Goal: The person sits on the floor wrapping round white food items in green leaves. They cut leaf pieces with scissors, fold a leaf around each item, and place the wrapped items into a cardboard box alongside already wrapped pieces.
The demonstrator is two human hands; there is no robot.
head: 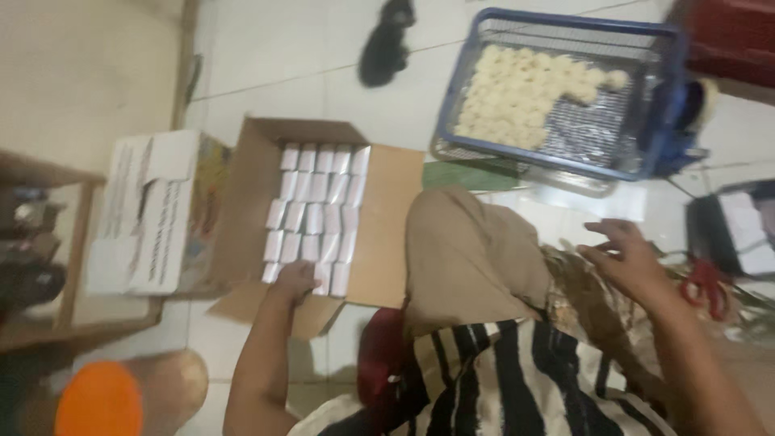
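The person sits on the tiled floor [274, 73] and looks down at both hands. The left hand [295, 280] reaches into an open cardboard box [391, 218]. It rests on the small white packs [315, 214] at the near end of the box. The fingers curl down over a pack at the near edge, but the picture is too blurry to tell if the hand grips it. The white packs stand in neat rows and fill the left part of the box. The right part of the box is bare brown card.

The right hand [626, 258] is up in the air, well apart from the box. Its fingers are spread loosely open and it holds nothing. Red scissors [704, 282] lie on the floor just beside it.

A blue wire basket [646, 97] sits farther away, with a heap of pale round lumps [517, 93] in its left side. A white carton [149, 210] lies left of the cardboard box. Something orange and round [101, 400] is at the bottom left. A small dark thing [386, 42] lies on the floor at the top. A tan cloth [468, 258] and a black and white striped cloth [500, 379] cover the person's lap
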